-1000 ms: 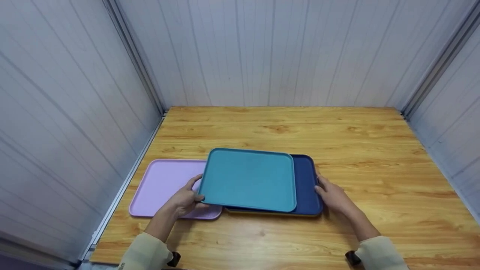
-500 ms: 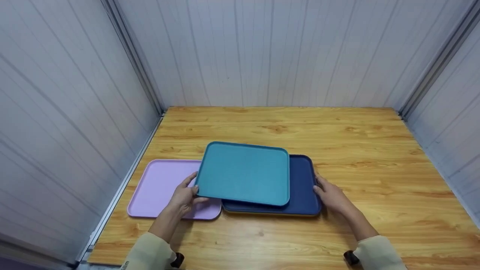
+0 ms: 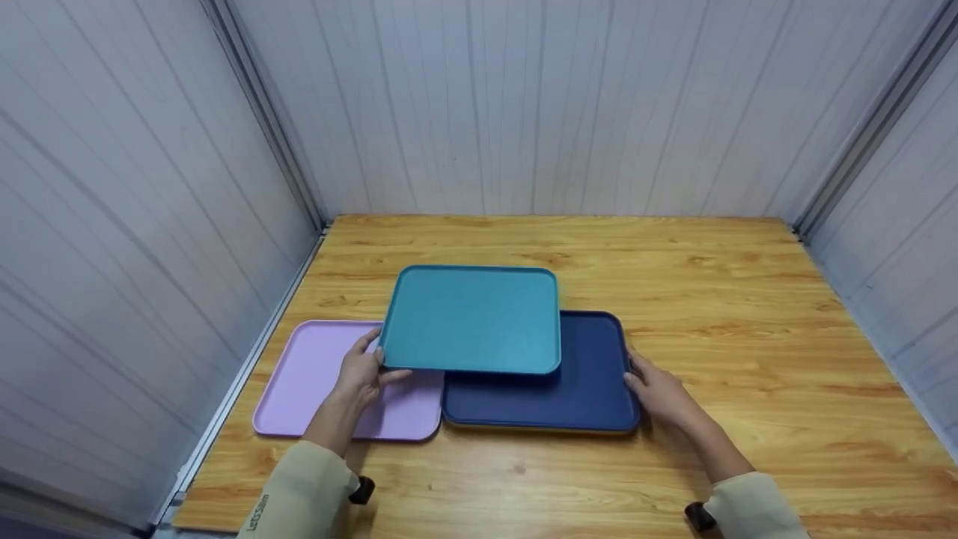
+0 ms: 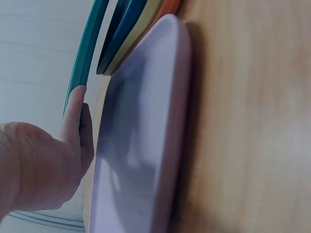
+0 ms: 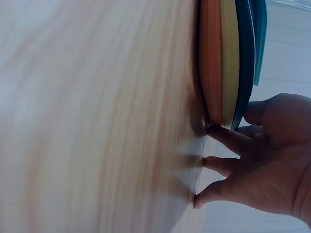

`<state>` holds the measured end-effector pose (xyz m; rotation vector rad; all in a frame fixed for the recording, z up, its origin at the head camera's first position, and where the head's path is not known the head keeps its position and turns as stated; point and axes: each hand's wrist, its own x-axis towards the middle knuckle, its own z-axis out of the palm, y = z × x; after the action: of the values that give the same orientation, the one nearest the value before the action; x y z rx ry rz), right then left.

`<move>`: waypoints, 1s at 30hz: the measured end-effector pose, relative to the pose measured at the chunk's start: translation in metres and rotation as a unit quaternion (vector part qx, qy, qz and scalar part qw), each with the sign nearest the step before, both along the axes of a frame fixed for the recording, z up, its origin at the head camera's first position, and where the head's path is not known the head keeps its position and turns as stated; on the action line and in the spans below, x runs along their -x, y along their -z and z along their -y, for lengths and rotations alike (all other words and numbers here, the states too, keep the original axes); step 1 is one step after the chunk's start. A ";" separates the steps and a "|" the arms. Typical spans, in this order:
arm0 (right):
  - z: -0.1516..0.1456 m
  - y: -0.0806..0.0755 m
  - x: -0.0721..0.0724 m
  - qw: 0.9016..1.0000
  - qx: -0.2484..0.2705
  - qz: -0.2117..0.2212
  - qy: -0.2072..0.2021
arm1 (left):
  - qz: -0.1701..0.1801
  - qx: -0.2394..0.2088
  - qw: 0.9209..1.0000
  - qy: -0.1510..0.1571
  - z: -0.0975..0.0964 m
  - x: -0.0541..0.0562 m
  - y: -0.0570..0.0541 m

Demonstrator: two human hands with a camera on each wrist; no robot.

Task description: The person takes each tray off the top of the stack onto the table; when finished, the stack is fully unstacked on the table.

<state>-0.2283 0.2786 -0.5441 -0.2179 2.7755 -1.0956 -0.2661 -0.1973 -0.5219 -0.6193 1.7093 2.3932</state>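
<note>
Head view, from the left: a lilac tray (image 3: 314, 385) lies flat on the woodgrain table (image 3: 673, 262). The left hand (image 3: 359, 376) pinches a smooth teal tray (image 3: 471, 318) by its near-left corner, over the lilac tray and the rimmed, round-cornered navy tray (image 3: 591, 382), which tops yellow (image 5: 230, 63) and orange layers (image 5: 210, 63). The right hand (image 3: 662, 391), fingers spread, touches the stack's right end, presumably steadying it; how firmly, I can't tell.

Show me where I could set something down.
Free table: right of the right hand; between the teal tray and back wall; and between the sleeves. Crowded: where the teal tray hangs over the lilac tray and navy tray.
</note>
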 end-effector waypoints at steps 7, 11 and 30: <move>-0.001 0.001 0.000 1.000 0.001 0.003 -0.008 | -0.001 -0.023 0.999 -0.031 0.003 0.015 0.000; 0.000 -0.001 0.000 1.000 0.001 0.005 -0.007 | -0.009 -0.031 0.998 -0.048 0.007 0.022 0.000; 0.000 0.001 -0.001 1.000 0.002 0.012 0.014 | 0.017 -0.033 0.995 -0.097 0.014 0.056 -0.013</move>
<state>-0.2275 0.2785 -0.5450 -0.1649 2.7651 -1.1020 -0.3216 -0.2116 -0.5086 -0.8460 1.6166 2.5400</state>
